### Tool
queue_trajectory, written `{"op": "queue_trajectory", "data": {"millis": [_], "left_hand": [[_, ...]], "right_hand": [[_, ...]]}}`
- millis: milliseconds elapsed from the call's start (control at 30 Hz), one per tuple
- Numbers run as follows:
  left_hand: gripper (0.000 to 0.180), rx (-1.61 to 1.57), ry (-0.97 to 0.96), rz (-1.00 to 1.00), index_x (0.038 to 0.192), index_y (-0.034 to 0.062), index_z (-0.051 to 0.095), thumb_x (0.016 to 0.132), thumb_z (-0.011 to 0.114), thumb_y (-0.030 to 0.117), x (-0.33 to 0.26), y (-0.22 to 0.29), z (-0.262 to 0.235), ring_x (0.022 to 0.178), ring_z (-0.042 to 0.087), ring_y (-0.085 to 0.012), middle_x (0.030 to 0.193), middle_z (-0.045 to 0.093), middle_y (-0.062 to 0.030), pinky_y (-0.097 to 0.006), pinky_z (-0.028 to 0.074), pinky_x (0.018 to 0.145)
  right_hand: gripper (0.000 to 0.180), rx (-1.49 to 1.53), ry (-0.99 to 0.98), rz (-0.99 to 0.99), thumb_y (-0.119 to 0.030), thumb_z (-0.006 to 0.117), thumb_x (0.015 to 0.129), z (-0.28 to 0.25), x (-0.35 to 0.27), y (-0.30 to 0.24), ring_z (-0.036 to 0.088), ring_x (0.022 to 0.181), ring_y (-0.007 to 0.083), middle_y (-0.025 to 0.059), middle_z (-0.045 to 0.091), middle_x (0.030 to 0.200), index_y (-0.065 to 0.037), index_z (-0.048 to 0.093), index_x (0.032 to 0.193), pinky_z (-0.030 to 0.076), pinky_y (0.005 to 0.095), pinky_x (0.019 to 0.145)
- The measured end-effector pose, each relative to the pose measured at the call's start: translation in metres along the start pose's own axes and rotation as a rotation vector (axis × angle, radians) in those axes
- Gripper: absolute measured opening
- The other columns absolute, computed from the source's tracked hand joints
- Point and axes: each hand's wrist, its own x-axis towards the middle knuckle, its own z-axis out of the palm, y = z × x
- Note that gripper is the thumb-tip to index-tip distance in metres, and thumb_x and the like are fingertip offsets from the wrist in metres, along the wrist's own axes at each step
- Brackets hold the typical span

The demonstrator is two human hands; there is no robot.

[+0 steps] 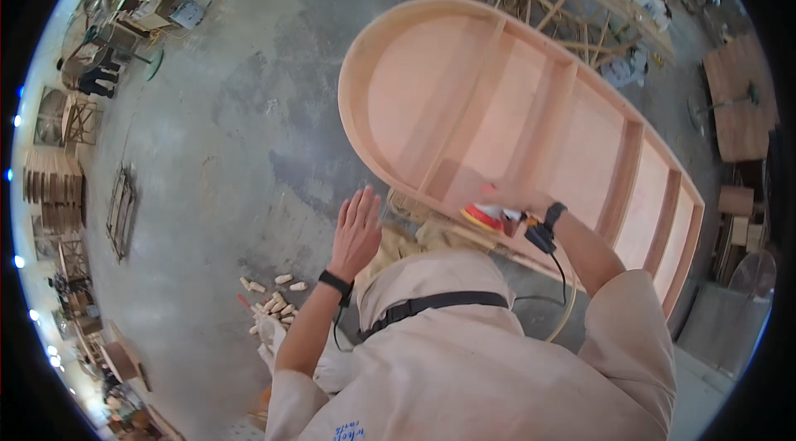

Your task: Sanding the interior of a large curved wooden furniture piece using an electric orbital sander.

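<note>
Wood, pale and bare, makes up the big boat-shaped frame (514, 118) that sits on the grey concrete floor (240, 134). Its round end points up and to the left, and its long line runs down to the lower right, with cross ribs along the inside. It looks stiff and heavy, too big for one hand, so a person would best take it by the rim. The wood could dent or scratch.

On the near rim of the frame, the right hand (512, 199) is closed around a small power sander (487, 217) with a red-orange pad and a black cord. The sander looks hard and light enough to hold from the top. The picture is blurry here, so the fingers are hard to make out.

Open and flat, the left hand (356, 230) has its fingers spread wide, holds nothing, and hovers just beside the rim. Small wooden pegs (274, 296) lie on the floor near that arm.
</note>
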Motion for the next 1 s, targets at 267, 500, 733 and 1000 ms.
{"op": "queue_trajectory", "data": {"millis": [267,500,733,1000], "left_hand": [[0.050,0.032,-0.150,0.515,0.142,0.0044,0.060,0.097,0.070,0.023,0.121,-0.077,-0.008,0.144,0.052,-0.0274,0.146,0.060,-0.0106,-0.055,0.033,0.126],[0.032,-0.163,-0.248,0.837,0.116,0.0071,0.068,0.096,0.075,0.031,0.194,-0.134,0.006,0.119,0.062,-0.0283,0.119,0.068,-0.0072,-0.051,0.042,0.116],[0.019,-0.289,-0.281,0.861,0.100,0.0045,0.068,0.097,0.069,0.023,0.286,-0.207,-0.006,0.107,0.063,-0.0323,0.106,0.068,-0.0106,-0.051,0.044,0.108],[0.018,-0.321,-0.066,0.901,0.078,0.0088,0.069,0.087,0.066,0.023,0.338,-0.211,0.013,0.090,0.060,-0.0316,0.087,0.065,-0.0087,-0.050,0.045,0.096]], "right_hand": [[0.049,-0.147,0.342,0.012,-0.042,0.075,0.087,0.033,-0.011,-0.091,0.072,0.103,0.0440,0.0267,0.074,0.106,-0.005,0.067,0.119,0.058,0.0512,0.088],[0.048,-0.084,0.834,0.303,-0.031,0.077,0.087,0.074,-0.051,-0.097,0.071,0.103,0.0429,0.0265,0.070,0.109,-0.004,0.064,0.124,0.058,0.0505,0.090],[0.042,0.396,1.242,0.342,-0.026,0.076,0.089,0.102,0.015,-0.142,0.067,0.096,0.0380,0.0198,0.067,0.105,-0.001,0.063,0.120,0.054,0.0472,0.087],[0.040,0.523,1.345,0.392,-0.029,0.076,0.092,0.104,0.062,-0.122,0.068,0.092,0.0298,0.0162,0.066,0.094,-0.002,0.065,0.119,0.054,0.0450,0.083]]}}
